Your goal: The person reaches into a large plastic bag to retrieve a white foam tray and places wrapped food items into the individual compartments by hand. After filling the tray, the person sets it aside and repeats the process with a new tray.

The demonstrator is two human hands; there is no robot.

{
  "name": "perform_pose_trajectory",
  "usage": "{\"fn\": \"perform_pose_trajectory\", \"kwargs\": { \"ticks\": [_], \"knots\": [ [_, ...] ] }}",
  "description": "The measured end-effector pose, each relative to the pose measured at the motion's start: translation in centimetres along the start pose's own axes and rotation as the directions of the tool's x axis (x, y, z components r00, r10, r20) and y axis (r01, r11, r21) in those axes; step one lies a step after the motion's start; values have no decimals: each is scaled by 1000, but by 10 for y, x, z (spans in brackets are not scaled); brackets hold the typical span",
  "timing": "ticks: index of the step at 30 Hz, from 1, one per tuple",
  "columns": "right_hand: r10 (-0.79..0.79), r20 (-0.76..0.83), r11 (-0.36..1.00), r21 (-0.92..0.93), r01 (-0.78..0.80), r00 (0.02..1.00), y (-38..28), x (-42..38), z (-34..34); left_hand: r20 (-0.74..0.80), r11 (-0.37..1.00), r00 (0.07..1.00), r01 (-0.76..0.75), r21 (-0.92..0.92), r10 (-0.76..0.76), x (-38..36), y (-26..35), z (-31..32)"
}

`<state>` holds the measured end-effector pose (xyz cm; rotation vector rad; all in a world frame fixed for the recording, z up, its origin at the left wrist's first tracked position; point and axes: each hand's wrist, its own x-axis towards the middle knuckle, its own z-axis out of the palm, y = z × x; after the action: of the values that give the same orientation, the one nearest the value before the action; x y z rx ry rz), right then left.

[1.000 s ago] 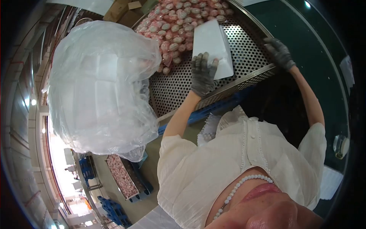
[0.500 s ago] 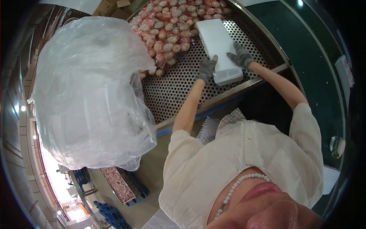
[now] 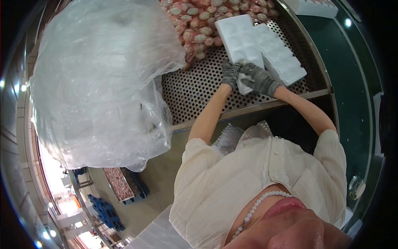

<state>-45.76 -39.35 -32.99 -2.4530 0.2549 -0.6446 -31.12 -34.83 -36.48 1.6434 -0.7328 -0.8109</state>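
Note:
Two white foam trays lie side by side on the perforated metal table. The left foam tray [image 3: 239, 35] shows round hollows, and the right foam tray [image 3: 286, 58] has a similar moulded surface. My left hand [image 3: 231, 74], in a grey knitted glove, is closed at the left tray's left edge. Across that tray's near part lies my right hand [image 3: 263, 81], gloved alike, thumb and fingers apart; it covers some of the foam and its fingertips come close to my left hand.
A heap of round, wrapped pieces in reddish film [image 3: 203, 23] fills the table's far side. To the left bulges a large clear plastic bag [image 3: 103, 83] with white contents. A metal rim [image 3: 248, 106] edges the perforated table [image 3: 186, 95]. Right of it runs a green surface [image 3: 327, 37].
The single white foam block has come apart into two trays, one now on the right. My right hand has moved over the left tray's near end. The camera view has shifted.

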Motion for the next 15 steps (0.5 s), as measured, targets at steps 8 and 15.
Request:
{"fn": "perform_pose_trajectory", "kwargs": {
  "ticks": [8, 15],
  "knots": [
    [588, -335, 527, -532, -663, 736, 138, -39, -94, -73, 871, 918, 393, 295, -389, 6, -59, 1],
    [762, -106, 575, -343, -743, 638, 176, -56, -89, -145, 887, 936, 350, 302, -320, 9, -81, 20]
  ]
}}
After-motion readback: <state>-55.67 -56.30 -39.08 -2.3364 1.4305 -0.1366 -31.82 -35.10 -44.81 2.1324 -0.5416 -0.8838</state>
